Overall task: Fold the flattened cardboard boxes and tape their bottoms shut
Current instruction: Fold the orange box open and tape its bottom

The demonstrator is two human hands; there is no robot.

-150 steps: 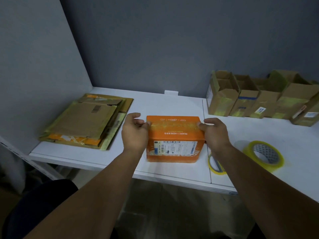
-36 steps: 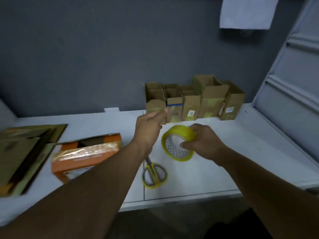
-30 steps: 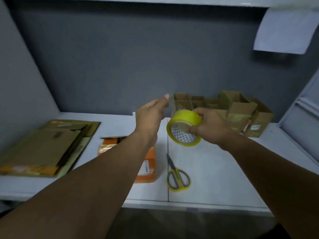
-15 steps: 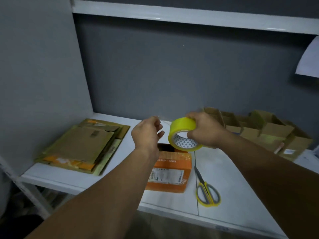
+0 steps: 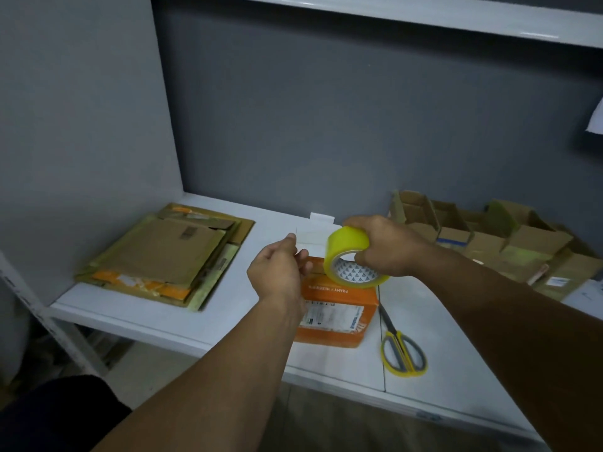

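- Our left hand (image 5: 277, 272) has thumb and forefinger pressed together, pinching the free end of a clear tape strip (image 5: 311, 238); the other fingers are loosely curled.
- Our right hand (image 5: 388, 246) is wrapped round the one yellow tape roll (image 5: 347, 252), which we hold on edge with its patterned core facing us.
- Both hands hover just above the single orange box (image 5: 339, 308), with the strip stretched between them.
- That box stands folded up on the white counter (image 5: 228, 314), near its front edge. It has a white shipping label on its near face and a line of white print running upside down above the label.
- One pair of scissors (image 5: 403, 350), with grey and yellow handles, lies just right of the box, handles toward us.
- Farther left lies one stack of flattened boxes (image 5: 166, 252), brown and orange with yellowish tape; we cannot count its layers.
- At the back right a row of folded boxes (image 5: 489, 236) lines the grey wall; we make out about five brown ones.
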